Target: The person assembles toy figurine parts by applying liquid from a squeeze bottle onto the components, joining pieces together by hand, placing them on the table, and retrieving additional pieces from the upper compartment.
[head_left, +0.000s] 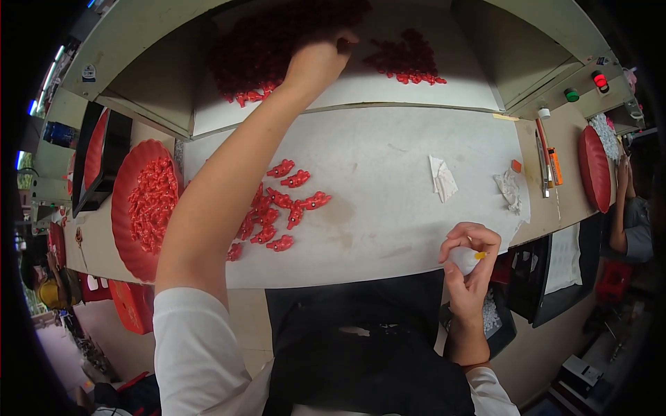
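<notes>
My left arm stretches far forward into the recess, where my left hand point(320, 64) is closed with bent fingertips. Something small and dark shows at those fingertips, too shadowed to name. Beneath and beside that hand lies a large heap of small red figure-like pieces point(253, 48). Near the front right edge, my right hand point(475, 267) curls around a small white squeeze bottle point(463, 259) with a yellow tip. Several glossy red pieces point(295, 204) lie loose on the white sheet point(378, 173), partly hidden behind my left forearm.
A scalloped red tray point(125, 201) full of red pieces stands at left. A smaller heap point(409, 59) lies inside the recess. Crumpled tissue point(510, 188), a folded tissue point(442, 178) and an orange lighter point(555, 166) are at right. A black crate point(548, 277) stands at the lower right.
</notes>
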Tool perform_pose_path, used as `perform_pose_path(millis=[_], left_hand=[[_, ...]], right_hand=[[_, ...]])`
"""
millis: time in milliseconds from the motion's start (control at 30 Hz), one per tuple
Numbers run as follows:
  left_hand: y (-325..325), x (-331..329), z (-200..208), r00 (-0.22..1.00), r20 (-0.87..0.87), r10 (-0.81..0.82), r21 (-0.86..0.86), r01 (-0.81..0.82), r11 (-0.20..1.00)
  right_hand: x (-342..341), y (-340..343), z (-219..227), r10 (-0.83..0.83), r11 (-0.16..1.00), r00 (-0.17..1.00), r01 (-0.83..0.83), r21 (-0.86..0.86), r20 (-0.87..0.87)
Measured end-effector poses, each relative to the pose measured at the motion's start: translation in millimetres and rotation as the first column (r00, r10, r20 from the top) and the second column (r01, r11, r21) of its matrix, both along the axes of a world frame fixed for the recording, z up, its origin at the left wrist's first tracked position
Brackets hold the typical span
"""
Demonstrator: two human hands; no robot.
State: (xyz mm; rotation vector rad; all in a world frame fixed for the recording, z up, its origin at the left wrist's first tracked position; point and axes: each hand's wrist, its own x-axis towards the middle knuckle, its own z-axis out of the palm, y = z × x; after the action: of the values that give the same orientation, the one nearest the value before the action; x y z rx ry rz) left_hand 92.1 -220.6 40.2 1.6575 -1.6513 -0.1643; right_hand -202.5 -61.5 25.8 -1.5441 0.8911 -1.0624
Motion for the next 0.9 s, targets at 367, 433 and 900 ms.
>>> perform_pose_path(millis=[367,433,900], left_hand=[[189.1,-63.4,10.6,0.258,-0.964,0.063,0.188,0.494,0.849],[201.1,-80.7,0.4,0.128,-0.989,0.075,0.133,0.532,0.836],[205.0,-67.1,-19.9,0.97,-0.23,-0.079,0.13,0.112,0.985]], right_hand=[[22.2,13.9,8.3,0.213,0.977,0.97,-0.213,-0.013,0.115],[25.0,16.5,10.7,0.194,0.98,0.972,-0.197,0.009,0.133],[17.5,19.0,4.7,0.085,0.973,0.974,-0.127,0.194,0.211]])
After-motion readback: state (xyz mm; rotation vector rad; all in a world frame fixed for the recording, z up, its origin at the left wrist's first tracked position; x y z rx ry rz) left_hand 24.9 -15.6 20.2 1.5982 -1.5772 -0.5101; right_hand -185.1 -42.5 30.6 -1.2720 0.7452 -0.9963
